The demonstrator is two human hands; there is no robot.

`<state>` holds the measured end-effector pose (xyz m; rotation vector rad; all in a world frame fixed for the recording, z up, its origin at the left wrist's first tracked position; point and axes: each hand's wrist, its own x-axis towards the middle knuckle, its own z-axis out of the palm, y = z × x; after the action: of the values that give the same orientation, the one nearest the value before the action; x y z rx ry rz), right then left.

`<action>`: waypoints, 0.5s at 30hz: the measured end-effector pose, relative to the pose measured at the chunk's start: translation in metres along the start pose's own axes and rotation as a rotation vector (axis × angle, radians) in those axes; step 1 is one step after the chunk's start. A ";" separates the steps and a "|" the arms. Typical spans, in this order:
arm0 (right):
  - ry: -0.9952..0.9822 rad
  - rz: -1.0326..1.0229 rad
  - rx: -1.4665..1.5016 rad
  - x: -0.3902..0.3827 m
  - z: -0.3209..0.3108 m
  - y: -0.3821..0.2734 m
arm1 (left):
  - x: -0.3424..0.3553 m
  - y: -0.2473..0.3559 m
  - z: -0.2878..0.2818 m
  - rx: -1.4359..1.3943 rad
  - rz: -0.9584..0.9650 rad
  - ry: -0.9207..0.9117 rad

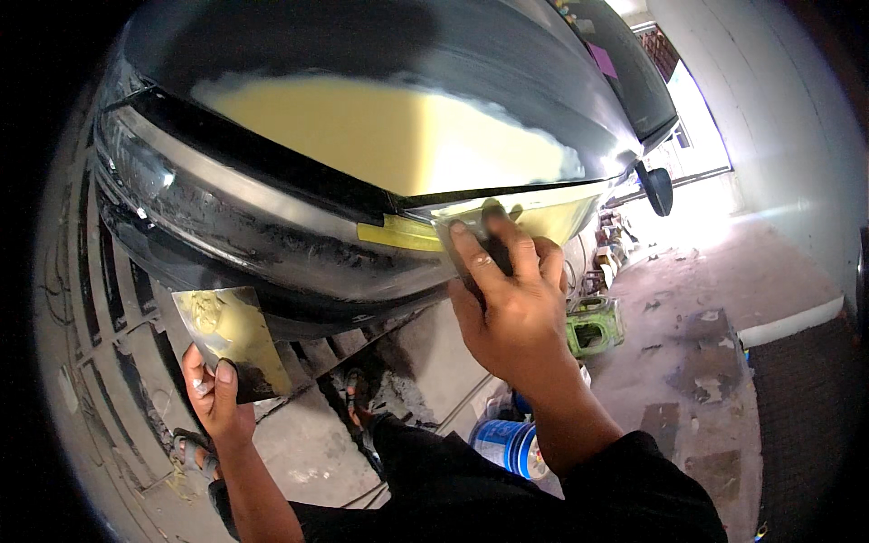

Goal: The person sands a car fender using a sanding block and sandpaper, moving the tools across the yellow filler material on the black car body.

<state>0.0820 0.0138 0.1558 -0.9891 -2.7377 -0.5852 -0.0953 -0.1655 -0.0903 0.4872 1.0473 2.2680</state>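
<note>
My left hand [215, 394] grips a thin flat plate [252, 342] by its lower edge, thumb on top. A lump of pale yellow body filler [208, 312] sits on the plate's upper part, with more smeared below it. My right hand [516, 303] presses a thin, flat filler spreader [445, 233] with its fingers against the car's fender, just below the hood edge. The fingers partly hide the spreader. Yellow filler [557, 217] covers the fender beside that hand. A broad yellow filler patch [344, 127] lies on the dark hood [308, 45]. Yellow tape [398, 232] runs along the bumper's top corner.
The dark bumper [272, 244] curves between my hands. A blue bucket [509, 445] stands on the floor below my right forearm. Beyond my right hand are a green plastic stool [595, 326] and assorted items. A side mirror [655, 188] juts out. Metal floor grating [118, 362] lies left.
</note>
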 end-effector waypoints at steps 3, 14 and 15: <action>0.027 0.001 0.003 0.002 -0.005 -0.001 | 0.002 0.001 0.001 0.000 0.011 -0.009; 0.040 -0.019 0.033 0.004 -0.001 -0.001 | 0.002 0.006 0.006 -0.010 -0.004 0.009; 0.046 -0.021 0.045 0.005 0.000 -0.001 | 0.002 0.005 0.007 -0.020 -0.010 0.008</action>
<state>0.0778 0.0163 0.1571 -0.9262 -2.7117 -0.5410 -0.0950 -0.1629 -0.0823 0.4636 1.0275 2.2714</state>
